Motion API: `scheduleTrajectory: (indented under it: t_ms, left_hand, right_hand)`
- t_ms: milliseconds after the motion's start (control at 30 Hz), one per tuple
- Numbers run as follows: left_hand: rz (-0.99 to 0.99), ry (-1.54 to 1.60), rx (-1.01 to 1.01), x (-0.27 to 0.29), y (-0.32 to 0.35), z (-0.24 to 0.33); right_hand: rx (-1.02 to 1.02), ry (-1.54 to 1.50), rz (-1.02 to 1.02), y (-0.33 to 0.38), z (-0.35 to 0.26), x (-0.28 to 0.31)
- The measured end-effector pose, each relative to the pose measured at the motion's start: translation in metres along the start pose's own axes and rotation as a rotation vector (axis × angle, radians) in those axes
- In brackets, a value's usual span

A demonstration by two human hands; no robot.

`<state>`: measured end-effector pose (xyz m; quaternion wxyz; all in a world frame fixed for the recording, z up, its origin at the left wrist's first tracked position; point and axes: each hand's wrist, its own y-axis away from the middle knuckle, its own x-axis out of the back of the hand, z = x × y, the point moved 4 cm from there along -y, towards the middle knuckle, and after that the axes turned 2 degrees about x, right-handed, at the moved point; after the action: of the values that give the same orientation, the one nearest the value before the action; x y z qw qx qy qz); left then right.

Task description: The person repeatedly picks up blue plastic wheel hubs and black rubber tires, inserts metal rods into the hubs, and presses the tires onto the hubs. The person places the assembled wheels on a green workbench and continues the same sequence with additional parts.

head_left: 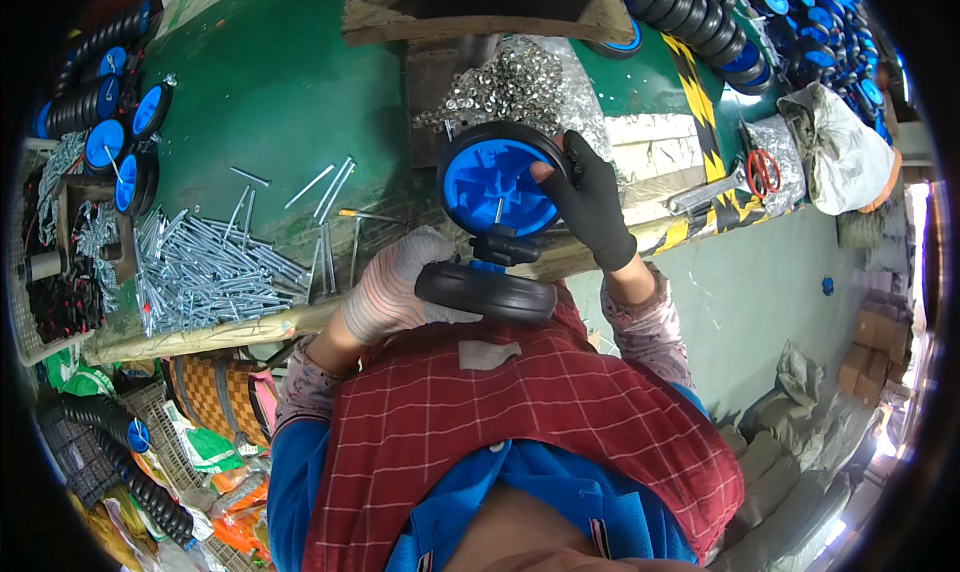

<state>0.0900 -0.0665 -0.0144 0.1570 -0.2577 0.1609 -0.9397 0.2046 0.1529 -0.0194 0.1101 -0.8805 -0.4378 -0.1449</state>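
In front of my apron I hold a caster-like pair of wheels. My left hand (392, 284), in a pale striped glove, is closed on the lower black wheel (485, 294), which is seen almost edge-on. Above it, the upper wheel (475, 177) shows its blue ribbed hub, with a black tyre around it. My right hand (594, 207) wears a dark glove with a bare thumb tip and grips this wheel's right rim. A black bracket (506, 249) sits between the wheels, and a thin metal bolt (499, 212) stands up from it against the hub.
Loose long bolts (205, 272) lie heaped on the green bench at left. Beyond my hands is a pile of small metal nuts (515, 82) below a wooden-topped stand (490, 27). Red-handled scissors (762, 172) lie at right. Wheels (105, 144) are stacked at both far corners.
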Motion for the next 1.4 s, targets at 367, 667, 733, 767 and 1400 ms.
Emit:
scheduleTrajectory:
  t_ms: [367, 667, 733, 767, 1400]
  left_hand:
    - [-0.019, 0.845, 0.714, -0.009, 0.011, -0.027]
    - [0.029, -0.070, 0.149, 0.009, 0.048, -0.045]
    - [0.059, -0.050, 0.151, 0.009, 0.050, -0.047]
    - [0.039, -0.053, 0.172, 0.009, 0.050, -0.048]
    - [0.025, 0.033, 0.395, 0.013, 0.038, -0.032]
  right_hand:
    - [0.417, 0.151, -0.233, -0.007, 0.011, -0.027]
    - [0.349, 0.593, 0.002, -0.095, 0.066, -0.051]
    - [0.328, 0.680, -0.004, -0.095, 0.064, -0.054]
    - [0.325, 0.714, 0.005, -0.096, 0.066, -0.054]
    - [0.008, -0.169, -0.071, -0.063, 0.049, -0.046]
